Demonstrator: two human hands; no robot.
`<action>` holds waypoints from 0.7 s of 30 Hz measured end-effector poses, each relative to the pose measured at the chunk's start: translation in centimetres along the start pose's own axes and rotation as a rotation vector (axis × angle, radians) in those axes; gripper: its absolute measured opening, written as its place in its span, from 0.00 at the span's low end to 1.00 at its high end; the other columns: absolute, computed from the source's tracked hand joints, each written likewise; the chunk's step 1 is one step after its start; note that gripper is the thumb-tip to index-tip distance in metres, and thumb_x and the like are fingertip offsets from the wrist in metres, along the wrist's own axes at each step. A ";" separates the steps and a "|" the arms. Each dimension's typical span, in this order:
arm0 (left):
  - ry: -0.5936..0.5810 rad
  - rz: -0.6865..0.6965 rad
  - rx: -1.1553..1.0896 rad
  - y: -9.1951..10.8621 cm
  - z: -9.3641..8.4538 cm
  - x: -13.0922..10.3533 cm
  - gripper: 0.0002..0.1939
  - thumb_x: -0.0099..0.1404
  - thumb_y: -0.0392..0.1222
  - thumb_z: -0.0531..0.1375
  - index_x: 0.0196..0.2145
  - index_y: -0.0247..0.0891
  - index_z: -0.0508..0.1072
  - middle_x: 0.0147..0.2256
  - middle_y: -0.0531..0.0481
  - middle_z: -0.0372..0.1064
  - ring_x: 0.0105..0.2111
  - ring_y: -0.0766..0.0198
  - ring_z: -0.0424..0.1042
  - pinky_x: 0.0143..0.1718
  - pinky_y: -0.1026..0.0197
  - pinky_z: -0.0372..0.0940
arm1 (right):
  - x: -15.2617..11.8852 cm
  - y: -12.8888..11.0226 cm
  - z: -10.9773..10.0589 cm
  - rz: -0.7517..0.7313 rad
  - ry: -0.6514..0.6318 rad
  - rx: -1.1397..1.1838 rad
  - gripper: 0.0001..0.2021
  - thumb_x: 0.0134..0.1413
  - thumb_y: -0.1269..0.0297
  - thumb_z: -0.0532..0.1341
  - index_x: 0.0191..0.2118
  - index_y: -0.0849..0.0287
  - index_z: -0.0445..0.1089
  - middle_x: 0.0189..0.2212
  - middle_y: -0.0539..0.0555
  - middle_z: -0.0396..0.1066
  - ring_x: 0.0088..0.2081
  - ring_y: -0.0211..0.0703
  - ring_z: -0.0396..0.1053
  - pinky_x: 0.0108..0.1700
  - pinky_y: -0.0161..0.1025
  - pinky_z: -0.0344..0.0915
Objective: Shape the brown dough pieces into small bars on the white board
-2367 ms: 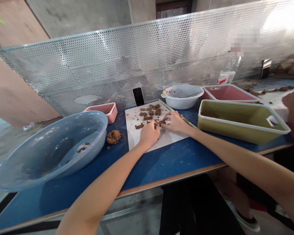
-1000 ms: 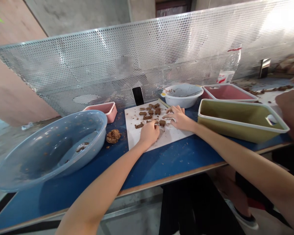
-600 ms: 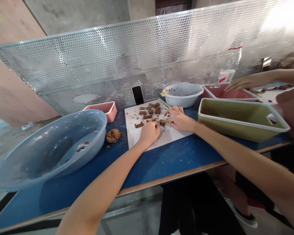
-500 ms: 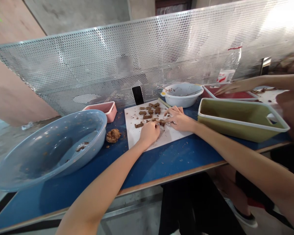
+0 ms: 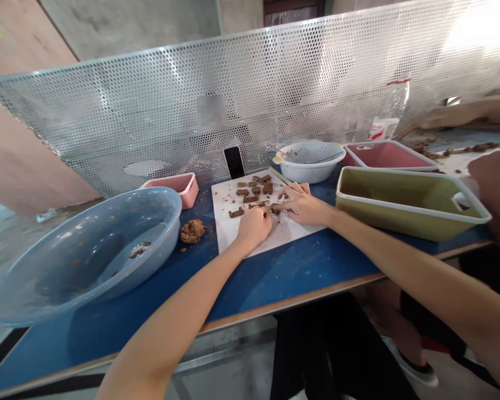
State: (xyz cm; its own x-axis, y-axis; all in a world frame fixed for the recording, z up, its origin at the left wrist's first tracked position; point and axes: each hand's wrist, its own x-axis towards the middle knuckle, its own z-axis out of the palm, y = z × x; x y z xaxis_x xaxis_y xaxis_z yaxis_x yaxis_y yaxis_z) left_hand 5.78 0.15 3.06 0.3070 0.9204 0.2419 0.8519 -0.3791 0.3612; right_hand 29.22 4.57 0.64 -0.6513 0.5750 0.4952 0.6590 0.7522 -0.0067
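Note:
A white board (image 5: 230,233) bears several small, lumpy brown clay-like pieces, among them a row at the back (image 5: 257,190) and a longer piece (image 5: 236,213) at the left. My left hand (image 5: 254,225) rests low over the board's front half with curled fingers. From the right comes my right hand (image 5: 302,205), its index finger stretched toward the left fingertips. Between the two hands lies a small brown clay piece (image 5: 276,208), pinched by the fingers and partly hidden by them.
A big blue basin (image 5: 108,239), a brown lump (image 5: 192,231) and a pink box (image 5: 188,191) stand left. Behind are a phone (image 5: 234,162) and white basin (image 5: 310,166). On the right are green (image 5: 408,208) and red (image 5: 394,155) bins, a bottle (image 5: 387,114) and another person's arm (image 5: 462,114).
My hands stay nearly still at the brown piece. The other person's hand has left the red bin and moved back and to the right.

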 end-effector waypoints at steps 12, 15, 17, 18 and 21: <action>0.044 -0.020 -0.045 -0.1 0.2 0.0 0.18 0.78 0.34 0.56 0.55 0.33 0.85 0.51 0.36 0.85 0.53 0.46 0.83 0.58 0.51 0.75 | 1.0 -0.8 2.3 0.419 0.154 0.085 0.17 0.67 0.45 0.68 0.49 0.50 0.87 0.58 0.64 0.72 0.61 0.69 0.64 0.65 0.69 0.62; 0.053 -0.022 -0.040 -0.1 0.3 0.1 0.17 0.77 0.33 0.56 0.52 0.33 0.85 0.49 0.36 0.85 0.50 0.46 0.83 0.56 0.50 0.75 | 1.1 -1.0 2.8 0.422 0.110 0.100 0.16 0.65 0.43 0.70 0.47 0.48 0.87 0.60 0.63 0.71 0.62 0.69 0.63 0.65 0.70 0.63; 0.060 -0.026 -0.034 -0.2 0.3 0.1 0.16 0.77 0.33 0.56 0.50 0.34 0.85 0.47 0.36 0.85 0.50 0.46 0.83 0.55 0.51 0.75 | 1.2 -1.0 2.9 0.416 0.100 0.109 0.13 0.66 0.46 0.70 0.45 0.47 0.87 0.60 0.62 0.70 0.63 0.69 0.63 0.66 0.69 0.63; 0.062 -0.030 -0.033 -0.2 0.4 0.2 0.15 0.77 0.33 0.56 0.50 0.34 0.84 0.47 0.36 0.85 0.50 0.46 0.83 0.55 0.51 0.74 | 1.2 -1.0 2.9 0.420 0.098 0.110 0.12 0.66 0.47 0.70 0.45 0.47 0.87 0.60 0.62 0.70 0.63 0.68 0.63 0.66 0.69 0.63; 0.063 -0.037 -0.040 -0.3 0.5 0.2 0.15 0.77 0.33 0.57 0.50 0.35 0.84 0.47 0.37 0.85 0.50 0.46 0.84 0.55 0.51 0.74 | 1.3 -1.0 3.0 0.440 0.094 0.104 0.12 0.65 0.48 0.71 0.44 0.48 0.87 0.59 0.61 0.70 0.63 0.68 0.64 0.67 0.68 0.63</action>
State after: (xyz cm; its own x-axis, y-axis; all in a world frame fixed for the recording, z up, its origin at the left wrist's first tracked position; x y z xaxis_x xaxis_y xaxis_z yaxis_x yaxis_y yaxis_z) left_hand 5.81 0.47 2.56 0.2475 0.9266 0.2830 0.8442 -0.3496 0.4062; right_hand 26.59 5.57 -1.36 -0.2780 0.8190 0.5019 0.8208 0.4740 -0.3189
